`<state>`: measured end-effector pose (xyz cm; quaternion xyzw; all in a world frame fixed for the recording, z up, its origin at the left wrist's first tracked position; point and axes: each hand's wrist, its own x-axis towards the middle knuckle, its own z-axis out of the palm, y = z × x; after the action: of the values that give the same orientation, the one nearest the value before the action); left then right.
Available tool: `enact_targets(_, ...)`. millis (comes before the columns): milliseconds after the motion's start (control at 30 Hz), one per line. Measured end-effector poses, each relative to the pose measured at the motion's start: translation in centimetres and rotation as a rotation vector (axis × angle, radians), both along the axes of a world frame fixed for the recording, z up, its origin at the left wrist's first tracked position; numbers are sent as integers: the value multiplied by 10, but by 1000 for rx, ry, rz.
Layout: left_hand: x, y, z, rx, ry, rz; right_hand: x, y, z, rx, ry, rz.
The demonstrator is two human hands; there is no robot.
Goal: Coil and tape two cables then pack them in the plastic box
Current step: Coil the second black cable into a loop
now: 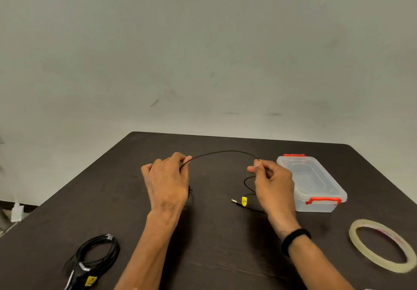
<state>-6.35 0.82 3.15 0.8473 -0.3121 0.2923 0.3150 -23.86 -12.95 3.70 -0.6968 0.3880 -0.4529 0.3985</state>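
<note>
Now two hands (168,177) (272,182) pinch one cable (223,152); one coiled cable (99,254).

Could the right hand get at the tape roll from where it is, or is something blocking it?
Probably yes. The tape roll lies flat on the table near the right forearm, with nothing between. But the right hand is pinching the black cable and would have to let go first.
</note>
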Motion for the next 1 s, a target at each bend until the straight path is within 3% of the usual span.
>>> enact_targets(67,-6,-4,1,14,-38,-46,0,1,-3,-2,208,77)
enact_targets(133,-14,-8,4,17,-59,-109,1,10,-1,-46,299,177)
enact_targets(267,-21,-15,3,52,-153,-299,11,32,-6,-486,237,287)
enact_targets(333,-22,-18,1,87,-167,-430,14,32,-12,-582,231,340)
enact_targets(533,-28,-18,2,-24,-9,-605,8,27,-10,-379,137,372)
enact_targets(600,-24,-13,6,-136,34,-547,7,25,-7,-246,75,351)
enact_targets(700,-21,-4,14,-321,80,-284,5,18,-3,-7,-27,281)
enact_targets(833,-9,8,22,-732,344,60,1,5,-4,189,-59,205)
enact_targets(900,0,12,19,-708,363,206,3,4,-5,226,-52,209)
enact_targets(1000,1,5,11,-432,225,303,5,7,-6,216,-25,225)
